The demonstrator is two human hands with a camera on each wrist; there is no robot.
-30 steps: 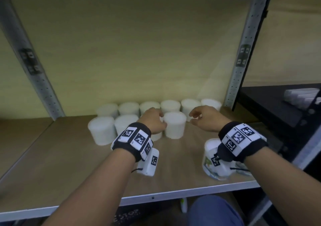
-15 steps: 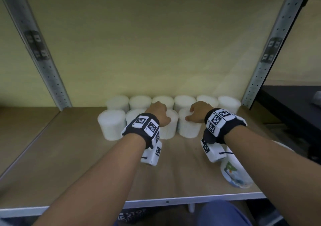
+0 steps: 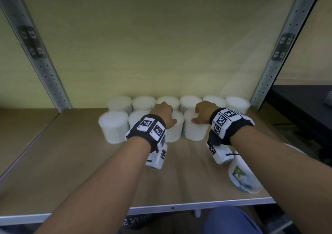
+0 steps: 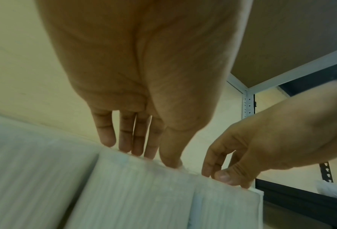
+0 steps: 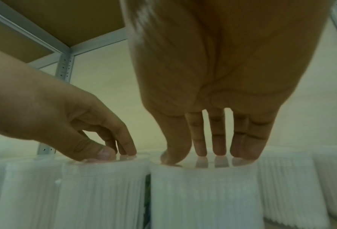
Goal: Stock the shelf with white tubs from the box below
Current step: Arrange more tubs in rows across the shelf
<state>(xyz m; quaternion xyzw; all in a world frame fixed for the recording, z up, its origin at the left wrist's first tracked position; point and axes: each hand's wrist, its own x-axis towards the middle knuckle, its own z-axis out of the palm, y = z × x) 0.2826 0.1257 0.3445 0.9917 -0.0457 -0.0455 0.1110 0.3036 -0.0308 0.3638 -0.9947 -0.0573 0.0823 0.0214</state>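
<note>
Left hand (image 3: 164, 114) and right hand (image 3: 203, 112) each rested straight, slightly spread fingertips on the lid of a front-row white tub (image 3: 194, 125), gripping nothing, likely nudging them snug against the back row (image 3: 190, 101) on the shelf (image 3: 71, 161).

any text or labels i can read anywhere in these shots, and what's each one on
"STO": partial white letters on the dark box below the shelf edge; the rest is cut off.
Wrist bands: black-and-white square code markers, no words.
Lying tub at the front right: a picture label, any wording too blurred to read.
White tubs: no readable print.
Wrist views: no text.
</note>
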